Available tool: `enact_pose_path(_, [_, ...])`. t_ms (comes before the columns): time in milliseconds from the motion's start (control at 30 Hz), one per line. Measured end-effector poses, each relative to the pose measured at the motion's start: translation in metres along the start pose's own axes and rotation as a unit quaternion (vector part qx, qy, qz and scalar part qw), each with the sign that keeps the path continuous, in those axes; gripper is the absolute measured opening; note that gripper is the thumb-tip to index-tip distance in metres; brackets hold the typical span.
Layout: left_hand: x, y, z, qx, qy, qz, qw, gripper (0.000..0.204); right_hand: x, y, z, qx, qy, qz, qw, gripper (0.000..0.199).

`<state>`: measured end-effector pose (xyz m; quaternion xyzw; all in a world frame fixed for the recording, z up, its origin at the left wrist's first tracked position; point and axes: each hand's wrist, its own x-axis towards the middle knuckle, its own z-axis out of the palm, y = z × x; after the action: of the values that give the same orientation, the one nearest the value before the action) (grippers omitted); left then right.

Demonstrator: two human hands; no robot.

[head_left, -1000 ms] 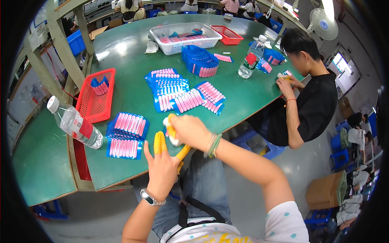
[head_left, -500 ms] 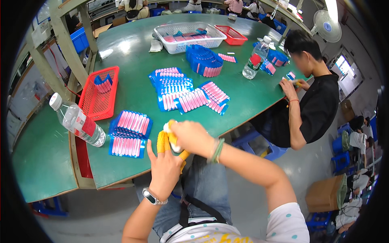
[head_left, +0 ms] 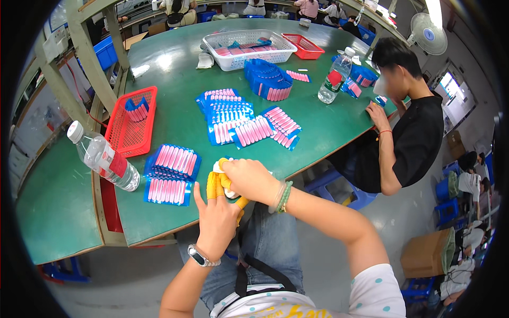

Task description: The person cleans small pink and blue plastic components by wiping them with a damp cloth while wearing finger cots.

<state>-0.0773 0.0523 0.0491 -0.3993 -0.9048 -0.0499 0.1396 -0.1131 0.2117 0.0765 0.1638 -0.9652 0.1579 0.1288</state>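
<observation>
The green bench (head_left: pixel 175 127) fills the top of the view. At its near edge, the left hand (head_left: pixel 216 225) points its fingers to 12 o'clock. Yellow finger covers (head_left: pixel 214 185) sit on two fingertips, long way up and down. The right hand (head_left: pixel 248 180), at 1 o'clock from the left, has its grip pinched shut on them.

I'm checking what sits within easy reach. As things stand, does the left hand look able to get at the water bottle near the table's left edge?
Probably yes. The water bottle stands to the left of the left hand, with bare green table around it; but the right hand is pulling yellow finger covers onto it.
</observation>
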Motion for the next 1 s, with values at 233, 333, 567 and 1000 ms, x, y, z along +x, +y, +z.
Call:
enact_pose_path(233, [0.002,0.002,-0.001,0.007,0.017,0.003,1.0,0.06,-0.001,0.004,-0.002,-0.005,-0.023,0.056,0.998,0.019])
enact_pose_path(333, [0.002,0.001,-0.004,0.0,0.018,-0.005,1.0,0.059,0.007,0.012,-0.012,-0.004,-0.055,0.098,0.994,0.026])
enact_pose_path(567, [0.0,-0.002,-0.003,0.005,0.011,-0.006,1.0,0.058,-0.01,0.003,0.003,-0.039,0.003,0.012,0.999,0.025])
enact_pose_path(1000, [0.001,0.0,0.0,0.019,0.04,-0.013,0.999,0.068,-0.034,0.018,-0.02,-0.065,-0.007,0.04,0.997,0.016])
